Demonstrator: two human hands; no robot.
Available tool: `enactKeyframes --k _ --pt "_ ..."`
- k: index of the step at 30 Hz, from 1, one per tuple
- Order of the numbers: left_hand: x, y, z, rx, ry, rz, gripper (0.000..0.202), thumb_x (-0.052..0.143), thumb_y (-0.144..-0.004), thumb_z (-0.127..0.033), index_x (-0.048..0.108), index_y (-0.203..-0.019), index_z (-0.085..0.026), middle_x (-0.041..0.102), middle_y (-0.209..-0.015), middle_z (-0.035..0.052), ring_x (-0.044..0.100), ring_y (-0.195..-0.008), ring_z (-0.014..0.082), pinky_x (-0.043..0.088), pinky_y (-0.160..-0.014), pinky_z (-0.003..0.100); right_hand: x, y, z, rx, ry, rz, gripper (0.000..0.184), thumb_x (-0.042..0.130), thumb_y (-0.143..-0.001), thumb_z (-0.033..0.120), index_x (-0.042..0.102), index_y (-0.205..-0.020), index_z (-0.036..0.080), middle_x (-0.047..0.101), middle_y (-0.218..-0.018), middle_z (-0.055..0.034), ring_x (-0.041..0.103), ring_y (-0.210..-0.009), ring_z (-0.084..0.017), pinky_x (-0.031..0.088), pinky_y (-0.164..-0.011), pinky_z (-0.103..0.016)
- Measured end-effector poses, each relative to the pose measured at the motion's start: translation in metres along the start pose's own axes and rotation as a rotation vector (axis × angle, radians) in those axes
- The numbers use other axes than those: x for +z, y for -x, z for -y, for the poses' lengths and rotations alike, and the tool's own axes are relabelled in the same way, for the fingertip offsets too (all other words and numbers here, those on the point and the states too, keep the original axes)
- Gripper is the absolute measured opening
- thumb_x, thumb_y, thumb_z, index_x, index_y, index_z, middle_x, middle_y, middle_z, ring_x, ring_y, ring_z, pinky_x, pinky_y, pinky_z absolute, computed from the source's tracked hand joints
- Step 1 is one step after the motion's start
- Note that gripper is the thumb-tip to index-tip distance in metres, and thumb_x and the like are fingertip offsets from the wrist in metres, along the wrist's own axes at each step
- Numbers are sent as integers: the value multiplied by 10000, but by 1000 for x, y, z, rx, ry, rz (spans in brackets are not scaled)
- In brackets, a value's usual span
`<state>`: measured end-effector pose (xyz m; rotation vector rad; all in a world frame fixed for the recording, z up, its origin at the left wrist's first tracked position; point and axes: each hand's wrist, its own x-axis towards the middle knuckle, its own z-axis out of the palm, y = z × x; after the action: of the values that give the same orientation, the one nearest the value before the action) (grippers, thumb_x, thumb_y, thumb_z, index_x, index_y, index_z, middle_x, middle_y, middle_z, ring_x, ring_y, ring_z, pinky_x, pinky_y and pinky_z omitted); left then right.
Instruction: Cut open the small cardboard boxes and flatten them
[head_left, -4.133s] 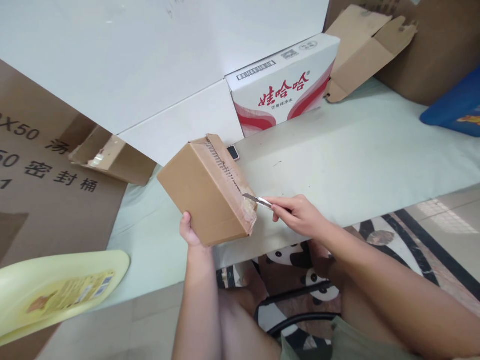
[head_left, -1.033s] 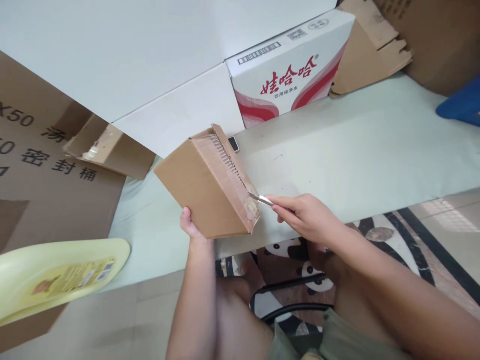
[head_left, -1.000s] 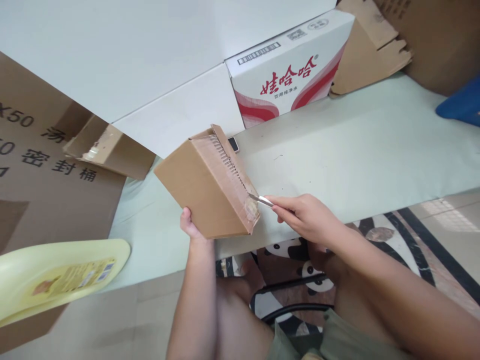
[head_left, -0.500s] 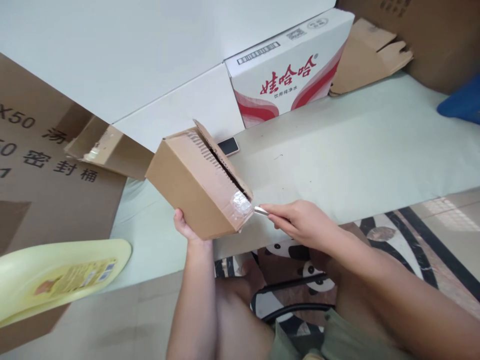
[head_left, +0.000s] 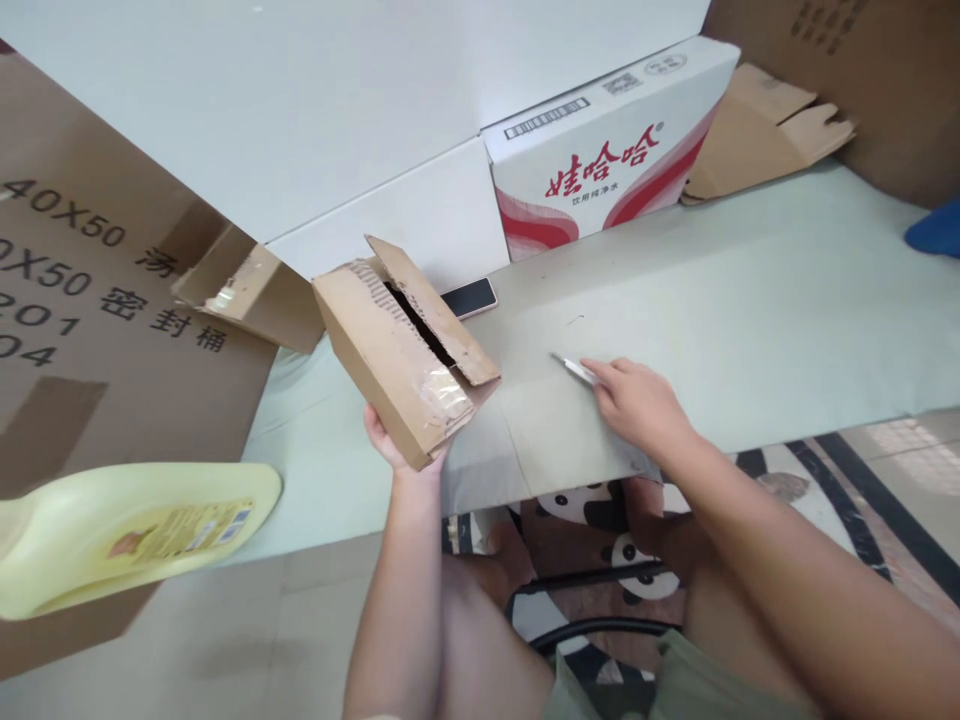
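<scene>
A small brown cardboard box is tilted up in my left hand, which grips it from below at its near end. Its top seam gapes as a dark slit, one flap is partly raised, and torn clear tape clings to the near corner. My right hand is closed around a slim, pale utility knife. The knife's thin tip points left toward the box, apart from it, over the pale green cloth.
Behind the box lies a phone. A white and red carton stands at the back, with a torn cardboard piece to its right. At left are a yellow plastic bottle and a large printed carton.
The knife has come away from the box's taped corner and moved right. The box has turned so its top faces me more, and its slit looks wider.
</scene>
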<state>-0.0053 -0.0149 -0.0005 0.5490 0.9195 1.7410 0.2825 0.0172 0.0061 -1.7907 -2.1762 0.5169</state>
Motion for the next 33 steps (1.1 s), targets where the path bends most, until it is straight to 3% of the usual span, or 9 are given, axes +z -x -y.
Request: enactKeyframes --k 4,8,10,13,17,20,25,30,33 --pt "10 2 2 -109 61 49 641 612 -760 -737 684 -1198 -275 696 -1258 105 560 -1289 344 486 -1025 546 6 5 9 -106 -229 -11 420 511 -927 352 665 -1298 232 653 -1270 -163 575 -1171 -384 450 -972 -590" --pt "23 6 19 -252 -73 11 448 689 -783 -623 733 -1047 -264 742 -1131 78 645 -1153 330 560 -917 499 6 17 27 -364 -716 144 625 532 -940 434 393 -1530 280 517 -1482 -122 535 -1310 -294 476 -1052 -505" --pt "27 9 30 -194 -159 -80 369 757 -744 -561 745 -948 -255 756 -1048 58 680 -1056 310 575 -877 466 6 20 31 -379 -812 140 676 551 -936 423 317 -1562 323 408 -1572 -108 468 -1385 -295 481 -1061 -504" --pt "30 16 36 -80 -200 -205 368 808 -669 -537 735 -882 -246 750 -955 32 695 -981 275 569 -857 412 6 20 32 -299 -870 87 596 554 -934 399 409 -1511 361 342 -1598 -92 370 -1458 -307 501 -1049 -503" --pt "34 35 20 -8 -141 -47 623 711 -676 -680 697 -1154 -282 689 -1237 67 605 -1221 320 538 -927 420 7 14 27 -191 -930 5 441 514 -942 363 576 -1376 320 419 -1511 -121 420 -1422 -304 575 -953 -456" --pt "37 43 8 134 -200 55 775 775 -640 -651 590 -1333 -358 536 -1469 58 469 -1383 334 502 -1007 405 10 11 26 -186 -922 -49 401 532 -920 317 620 -1311 317 479 -1457 -110 484 -1368 -296 559 -986 -477" --pt "39 36 4 397 -335 -91 687 867 -636 -477 614 -1252 -311 563 -1417 51 474 -1386 297 449 -1076 351 15 10 29 -171 -1058 -1 475 529 -903 283 511 -1377 301 506 -1465 -106 568 -1305 -262 517 -1063 -476" --pt "29 27 -1 189 -152 -344 351 736 -799 -385 625 -1100 -242 680 -1145 64 692 -973 191 573 -732 261 21 7 27 -23 -1121 98 608 573 -869 333 385 -1441 245 460 -1511 -177 602 -1272 -283 502 -1077 -506" --pt "20 26 -2 39 -155 -336 494 784 -736 -232 565 -1170 -320 691 -1003 -3 685 -780 117 556 -643 206 23 5 24 -83 -1102 167 697 609 -853 373 336 -1479 233 486 -1491 -190 543 -1342 -296 448 -1124 -526"
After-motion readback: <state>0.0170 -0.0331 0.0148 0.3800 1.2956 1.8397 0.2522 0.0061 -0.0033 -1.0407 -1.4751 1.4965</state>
